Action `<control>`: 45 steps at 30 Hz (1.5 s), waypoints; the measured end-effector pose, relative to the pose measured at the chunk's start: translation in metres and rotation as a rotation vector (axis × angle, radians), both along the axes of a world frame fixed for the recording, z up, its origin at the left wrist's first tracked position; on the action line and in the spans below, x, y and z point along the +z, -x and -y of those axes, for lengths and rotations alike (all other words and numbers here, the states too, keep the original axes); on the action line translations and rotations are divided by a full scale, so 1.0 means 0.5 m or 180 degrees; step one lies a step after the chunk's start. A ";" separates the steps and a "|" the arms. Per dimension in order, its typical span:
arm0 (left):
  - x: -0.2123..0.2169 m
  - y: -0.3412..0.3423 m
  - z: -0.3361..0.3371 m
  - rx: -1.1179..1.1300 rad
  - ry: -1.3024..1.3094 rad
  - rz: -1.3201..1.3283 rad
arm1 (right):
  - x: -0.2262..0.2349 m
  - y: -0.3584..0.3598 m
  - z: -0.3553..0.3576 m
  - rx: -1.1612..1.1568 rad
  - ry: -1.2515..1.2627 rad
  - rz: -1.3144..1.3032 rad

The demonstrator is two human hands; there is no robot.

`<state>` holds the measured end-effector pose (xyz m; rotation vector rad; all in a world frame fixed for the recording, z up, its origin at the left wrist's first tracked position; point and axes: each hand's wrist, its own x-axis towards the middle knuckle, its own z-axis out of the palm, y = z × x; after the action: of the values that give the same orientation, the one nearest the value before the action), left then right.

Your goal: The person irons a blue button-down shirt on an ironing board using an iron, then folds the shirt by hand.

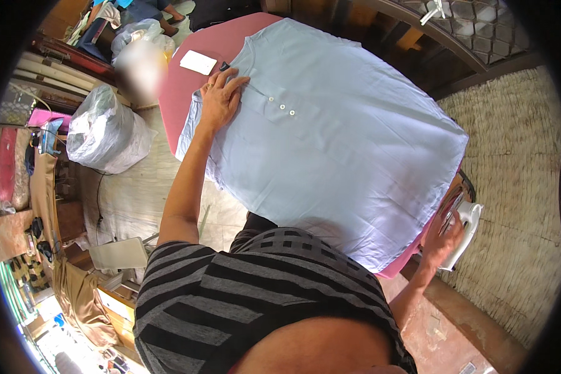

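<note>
A light blue buttoned shirt [349,131] lies spread over a pink-covered ironing board [255,28], draping past its edges. Near the neckline and shoulder, my left hand [220,96] rests on the cloth with its fingers apart, holding nothing. Down the front placket run small white buttons [282,106]. Beyond the board's right end, my right hand [441,240] is curled at a white iron [466,237]; its grip is partly hidden. A small dark object [224,65] sits just past my left fingertips, beside a white rectangular item [198,62].
A large stuffed plastic bag [106,131] stands on the floor at left. Another person's legs [159,12] show at the far left. A dark grille door [474,31] borders the far right. Brown cloth [81,299] hangs over furniture at lower left.
</note>
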<state>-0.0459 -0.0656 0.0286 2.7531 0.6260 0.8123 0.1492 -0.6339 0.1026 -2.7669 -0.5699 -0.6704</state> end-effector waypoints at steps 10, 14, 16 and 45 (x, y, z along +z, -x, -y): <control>0.010 -0.007 -0.001 -0.0091 0.0007 -0.0010 | -0.007 -0.072 0.246 -0.0674 -0.0577 -0.0894; 0.008 0.001 -0.001 -0.0056 -0.0042 -0.0064 | 0.026 -0.111 0.213 -0.0258 -0.1712 -0.1873; 0.009 -0.001 -0.002 -0.0076 -0.0110 -0.0064 | 0.041 -0.113 0.195 -0.0352 -0.2221 -0.2221; 0.042 -0.314 -0.294 -0.0093 0.1569 0.0202 | 0.138 -0.171 -0.942 0.2531 0.0324 -0.1672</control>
<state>0.1113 0.0814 0.0494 2.2764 0.6672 0.6328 0.2349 -0.1629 0.1716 -2.3218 -1.4457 0.2541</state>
